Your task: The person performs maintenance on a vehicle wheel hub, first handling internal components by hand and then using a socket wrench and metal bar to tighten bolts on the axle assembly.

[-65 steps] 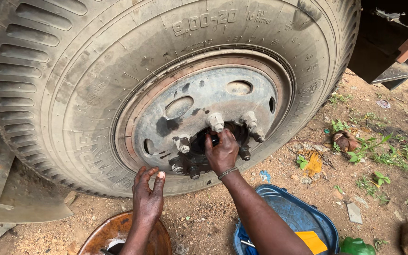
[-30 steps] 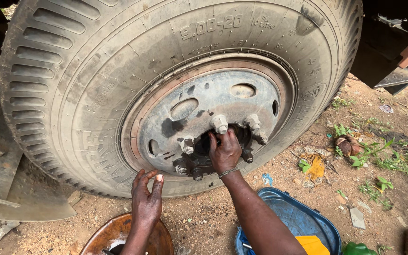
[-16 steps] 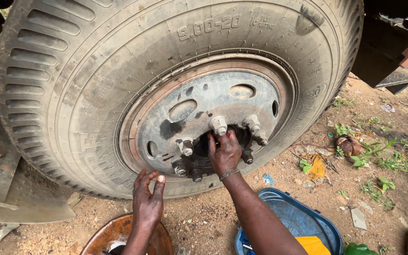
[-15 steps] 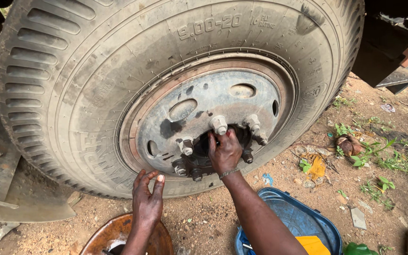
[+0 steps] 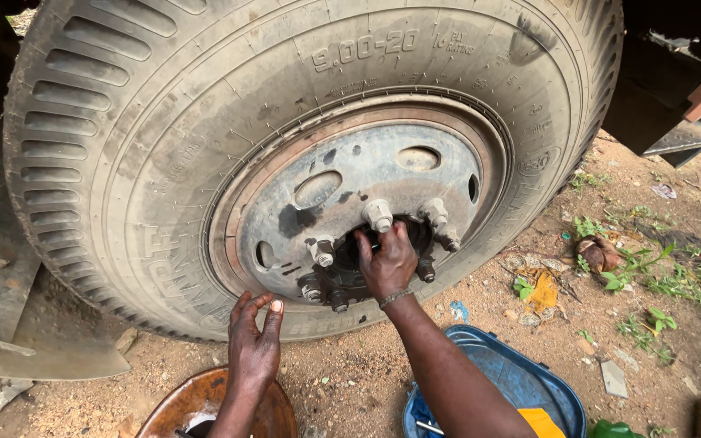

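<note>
A big worn truck tyre (image 5: 172, 122) on a grey steel rim (image 5: 367, 174) fills the view. Lug nuts (image 5: 378, 215) ring the greasy hub at the rim's centre. My right hand (image 5: 387, 259) presses into that hub, fingers curled around something dark at its middle; what they hold is hidden. A bracelet sits on that wrist. My left hand (image 5: 255, 345) hangs below the tyre with fingers spread, holding nothing, just above a rusty brown bowl (image 5: 196, 401).
A blue plastic basin (image 5: 521, 381) with a yellow item lies on the dirt at lower right. Dry leaves, weeds and scraps litter the ground to the right. A dark vehicle body part (image 5: 675, 89) overhangs at top right. A metal sheet (image 5: 34, 357) lies at left.
My right hand stays on the hub, its fingers shifting slightly. The left hand has lowered a little toward the brown bowl. The camera view has drifted slightly.
</note>
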